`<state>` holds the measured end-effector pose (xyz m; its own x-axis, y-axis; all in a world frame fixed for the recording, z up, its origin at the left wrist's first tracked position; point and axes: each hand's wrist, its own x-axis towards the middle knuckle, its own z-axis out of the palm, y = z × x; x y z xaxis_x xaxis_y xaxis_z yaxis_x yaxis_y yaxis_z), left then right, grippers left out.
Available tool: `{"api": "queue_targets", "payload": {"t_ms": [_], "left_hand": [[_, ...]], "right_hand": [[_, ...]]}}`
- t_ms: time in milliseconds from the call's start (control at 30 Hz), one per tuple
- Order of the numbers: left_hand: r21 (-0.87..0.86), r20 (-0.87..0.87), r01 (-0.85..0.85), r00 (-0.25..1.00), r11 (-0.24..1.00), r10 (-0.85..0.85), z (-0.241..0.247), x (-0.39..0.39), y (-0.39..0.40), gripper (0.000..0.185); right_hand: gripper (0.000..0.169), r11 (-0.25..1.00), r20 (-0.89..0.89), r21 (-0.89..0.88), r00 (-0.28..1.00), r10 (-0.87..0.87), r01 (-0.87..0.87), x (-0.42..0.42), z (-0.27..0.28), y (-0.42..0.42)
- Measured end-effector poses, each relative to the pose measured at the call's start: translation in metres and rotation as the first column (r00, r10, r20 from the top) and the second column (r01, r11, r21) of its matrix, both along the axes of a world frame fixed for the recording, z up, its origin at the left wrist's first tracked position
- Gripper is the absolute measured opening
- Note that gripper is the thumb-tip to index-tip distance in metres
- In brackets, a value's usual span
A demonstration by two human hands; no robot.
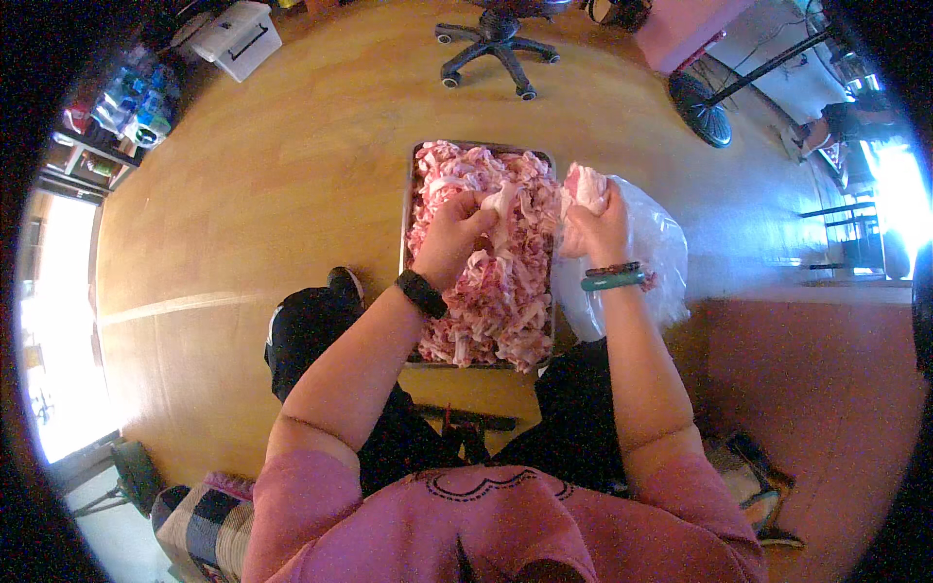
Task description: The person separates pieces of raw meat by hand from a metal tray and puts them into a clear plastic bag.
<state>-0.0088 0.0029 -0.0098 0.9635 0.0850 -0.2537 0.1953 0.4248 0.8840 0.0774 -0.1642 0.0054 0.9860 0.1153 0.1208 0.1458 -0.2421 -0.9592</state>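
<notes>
A rectangular metal tray (406, 240) heaped with pieces of pale pink raw meat (503, 321) lies before me. Over the upper middle of the heap, my left hand (458, 237) pinches a whitish strip of meat (501, 202) between thumb and fingers. Just right of the tray, my right hand (603, 227) is closed around a bunch of the same pale meat (585, 188). Beneath and beside that hand is a clear plastic bag (652, 233); its opening and contents are partly hidden by the hand and forearm.
My knees flank the tray's near end. A wheeled chair base (499, 47) stands beyond it. At the upper left are a white lidded bin (244, 44) and a shelf with plastic packages (138, 102). A round stand base (700, 109) is at the upper right.
</notes>
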Motion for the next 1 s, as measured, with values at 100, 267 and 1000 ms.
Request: {"api": "queue_targets", "payload": {"t_ms": [100,267,1000], "left_hand": [[0.080,0.002,-0.001,1.000,0.997,0.001,0.003,-0.001,0.001,0.019],[0.141,0.044,0.027,0.998,0.990,-0.033,0.000,-0.004,0.002,0.016],[0.573,0.212,-0.003,0.966,0.820,-0.144,0.005,-0.004,-0.014,0.016]], "right_hand": [[0.040,0.973,-0.221,-0.164,0.968,0.123,-0.161,-0.010,0.000,-0.002],[0.044,0.923,-0.127,-0.341,0.981,0.144,-0.180,-0.025,-0.002,0.010],[0.047,0.915,-0.301,0.369,0.910,0.285,-0.164,-0.034,-0.017,0.018]]}}
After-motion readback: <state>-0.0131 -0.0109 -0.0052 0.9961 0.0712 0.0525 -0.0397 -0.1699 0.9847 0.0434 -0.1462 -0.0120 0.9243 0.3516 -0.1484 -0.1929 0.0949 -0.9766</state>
